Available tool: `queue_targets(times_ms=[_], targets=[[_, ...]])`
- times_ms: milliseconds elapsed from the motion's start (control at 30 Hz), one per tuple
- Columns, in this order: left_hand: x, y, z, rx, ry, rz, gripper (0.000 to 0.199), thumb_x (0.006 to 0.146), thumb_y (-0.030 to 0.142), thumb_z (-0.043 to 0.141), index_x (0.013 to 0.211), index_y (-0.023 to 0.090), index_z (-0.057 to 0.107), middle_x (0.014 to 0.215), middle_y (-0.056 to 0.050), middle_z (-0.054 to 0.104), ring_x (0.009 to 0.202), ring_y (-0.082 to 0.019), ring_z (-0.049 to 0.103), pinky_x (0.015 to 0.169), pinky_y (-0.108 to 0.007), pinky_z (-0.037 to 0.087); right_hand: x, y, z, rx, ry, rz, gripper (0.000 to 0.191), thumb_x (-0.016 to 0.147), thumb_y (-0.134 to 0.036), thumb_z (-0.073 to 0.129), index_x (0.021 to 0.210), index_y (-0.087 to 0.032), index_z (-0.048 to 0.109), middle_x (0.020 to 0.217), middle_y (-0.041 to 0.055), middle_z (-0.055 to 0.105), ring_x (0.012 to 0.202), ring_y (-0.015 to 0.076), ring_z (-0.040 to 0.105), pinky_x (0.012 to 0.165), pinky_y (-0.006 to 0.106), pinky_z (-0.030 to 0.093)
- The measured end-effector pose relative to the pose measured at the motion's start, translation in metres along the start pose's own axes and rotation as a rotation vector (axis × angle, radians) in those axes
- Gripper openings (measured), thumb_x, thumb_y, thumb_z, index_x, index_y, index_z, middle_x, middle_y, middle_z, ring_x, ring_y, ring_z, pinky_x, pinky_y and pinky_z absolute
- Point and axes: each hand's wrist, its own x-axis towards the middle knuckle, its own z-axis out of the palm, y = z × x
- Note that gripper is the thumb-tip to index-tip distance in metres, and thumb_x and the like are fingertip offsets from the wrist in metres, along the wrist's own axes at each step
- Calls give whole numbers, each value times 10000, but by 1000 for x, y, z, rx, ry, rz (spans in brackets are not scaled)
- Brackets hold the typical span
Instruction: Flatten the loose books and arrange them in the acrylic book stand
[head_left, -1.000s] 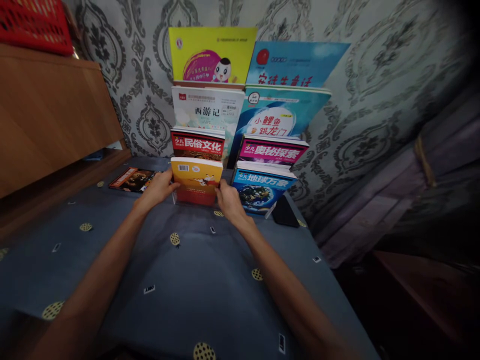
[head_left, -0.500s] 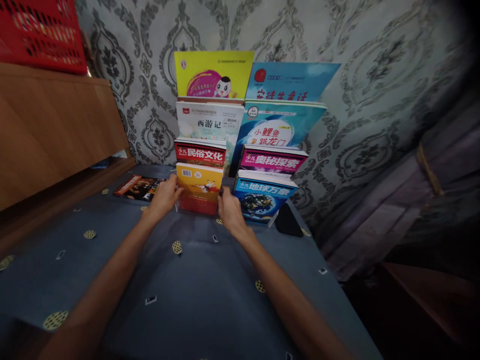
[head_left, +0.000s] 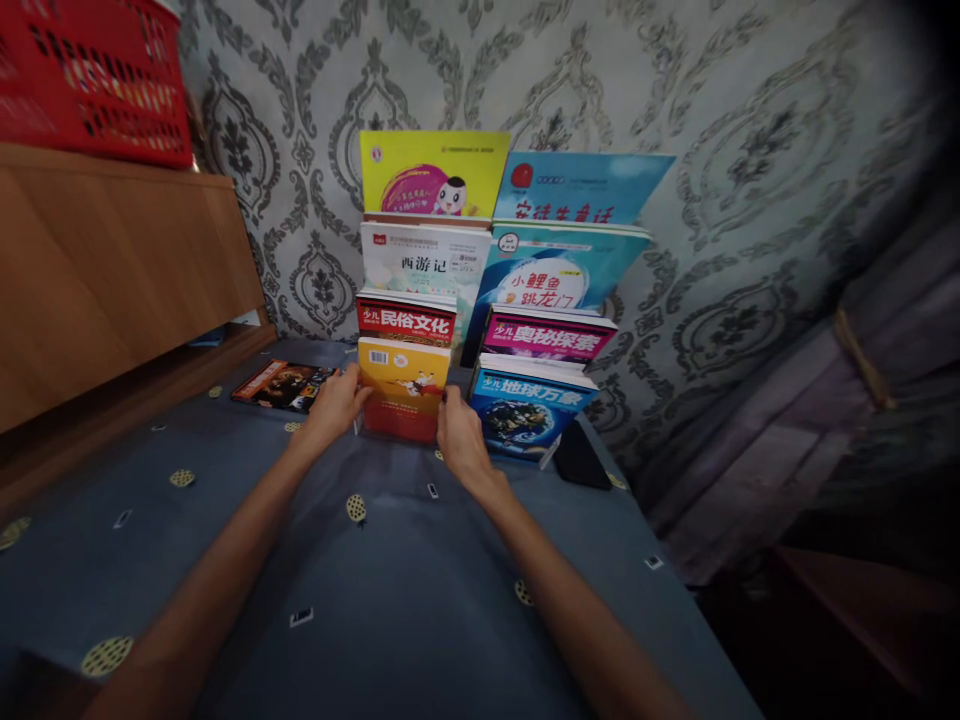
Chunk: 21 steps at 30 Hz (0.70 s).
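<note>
A yellow-and-orange book (head_left: 405,395) stands upright at the front of the left column of books, with a barcode on its cover. My left hand (head_left: 337,405) is closed at its left edge, and my right hand (head_left: 461,435) is closed at its right edge. Several fingers are hidden behind the book. Directly behind it rise a red book (head_left: 409,318), a pale white book (head_left: 427,258) and a yellow-green book (head_left: 435,170), stepped upward. To the right of my right hand, a blue book with a globe (head_left: 529,410) fronts a second column.
Behind the globe book stand a purple book (head_left: 551,338) and taller blue books (head_left: 570,258). A dark-covered book (head_left: 281,385) lies flat at left, and a black flat object (head_left: 581,460) at right. A wooden cabinet (head_left: 127,270) carries a red basket (head_left: 97,90). Patterned wallpaper backs the cloth-covered surface.
The whole view has shifted, so the books and hands appear slightly lower. Both hands remain at the sides of the yellow-and-orange book, which shows no clear movement of its own.
</note>
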Motion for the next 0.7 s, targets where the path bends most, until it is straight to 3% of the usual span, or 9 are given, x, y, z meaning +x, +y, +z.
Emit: queue_targets(times_ms=[233,700], targets=[[-1,3,0,102,37,2,124,951,222,542,1054,154,551,971,-126,721,930,-260,690,767,-317,478,0,-6,-5,-31,-29,35,383,817,35,343,1111,-147,507,996,164,707,841,228,674,713,299,462],[-1,3,1,136,22,-56,158,960,249,547,1091,161,538,983,-116,729,941,-259,696,776,-317,488,1,-2,-5,-9,-49,-5,365,845,38,371,1132,-123,527,1002,162,719,874,214,685,710,257,450]])
